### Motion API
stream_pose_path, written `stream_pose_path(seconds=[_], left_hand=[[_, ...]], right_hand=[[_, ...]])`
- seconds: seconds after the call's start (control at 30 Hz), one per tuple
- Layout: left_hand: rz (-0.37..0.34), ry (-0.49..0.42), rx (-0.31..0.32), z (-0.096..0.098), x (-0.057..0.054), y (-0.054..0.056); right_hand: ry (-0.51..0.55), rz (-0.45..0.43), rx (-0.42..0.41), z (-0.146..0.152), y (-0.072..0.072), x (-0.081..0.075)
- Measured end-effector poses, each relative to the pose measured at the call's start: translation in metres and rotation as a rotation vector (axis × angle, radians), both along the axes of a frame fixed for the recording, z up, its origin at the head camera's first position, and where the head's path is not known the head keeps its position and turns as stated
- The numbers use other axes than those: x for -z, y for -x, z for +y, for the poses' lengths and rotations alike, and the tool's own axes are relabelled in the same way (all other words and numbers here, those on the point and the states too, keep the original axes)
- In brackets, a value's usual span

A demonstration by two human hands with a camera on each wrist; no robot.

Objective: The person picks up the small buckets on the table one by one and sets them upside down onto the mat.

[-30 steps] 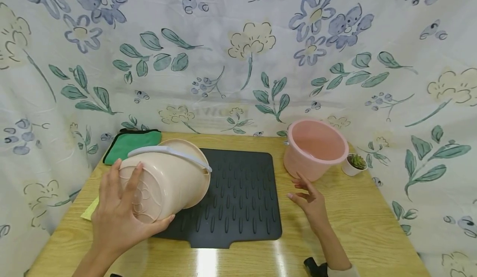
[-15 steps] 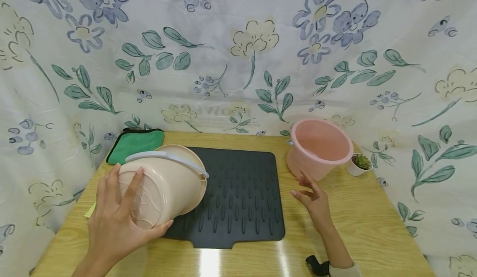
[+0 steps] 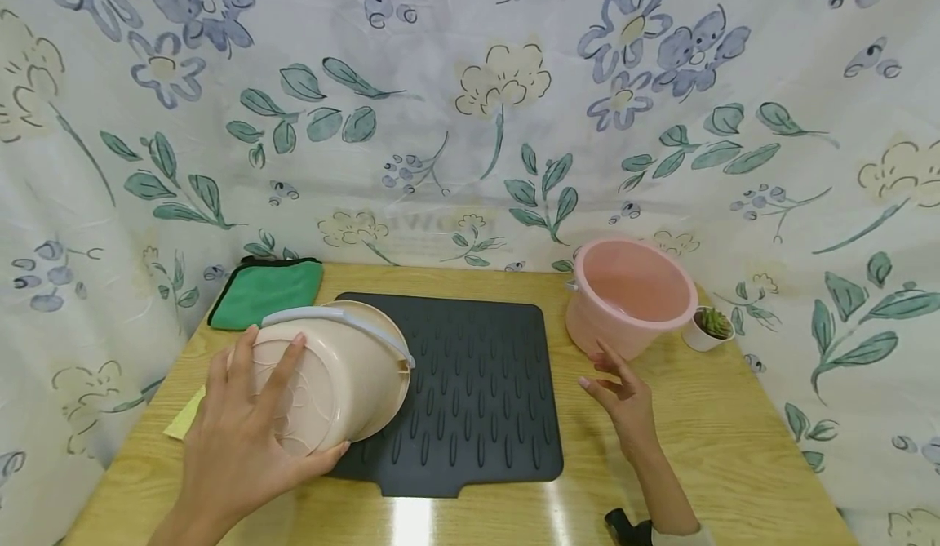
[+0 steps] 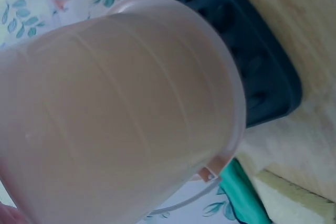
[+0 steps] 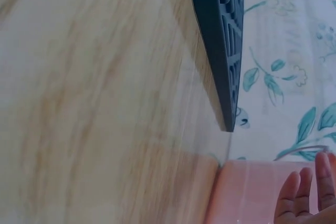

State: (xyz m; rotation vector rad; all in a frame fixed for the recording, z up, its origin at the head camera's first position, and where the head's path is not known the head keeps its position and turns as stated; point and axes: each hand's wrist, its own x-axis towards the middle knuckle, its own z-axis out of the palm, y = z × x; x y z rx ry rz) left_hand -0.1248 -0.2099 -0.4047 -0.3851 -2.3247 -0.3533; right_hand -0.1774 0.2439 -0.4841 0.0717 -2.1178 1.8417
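Lower left, the left hand (image 3: 246, 423) grips the beige bucket (image 3: 338, 379) by its base; tipped over the mat (image 3: 485, 391), it seems not yet set upright. Lower right, the right hand (image 3: 624, 399), fingers apart, holds nothing near the standing pink bucket (image 3: 598, 321).

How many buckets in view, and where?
2. Beige bucket: tipped sideways, held by the left hand, at the left side of the mat. Pink bucket: upright on the table, right of the mat.
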Motion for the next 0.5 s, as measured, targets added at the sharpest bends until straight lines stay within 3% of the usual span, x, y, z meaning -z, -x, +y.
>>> stream_pose_path(seconds=[0.37, 0.5], left_hand=[[-0.125, 0.088, -0.003, 0.008, -0.009, 0.014], [-0.232, 0.104, -0.022, 0.012, -0.014, 0.024]], right_hand=[[-0.013, -0.020, 0.034, 0.000, -0.001, 0.004], [-0.014, -0.018, 0.036, 0.000, 0.000, 0.003]])
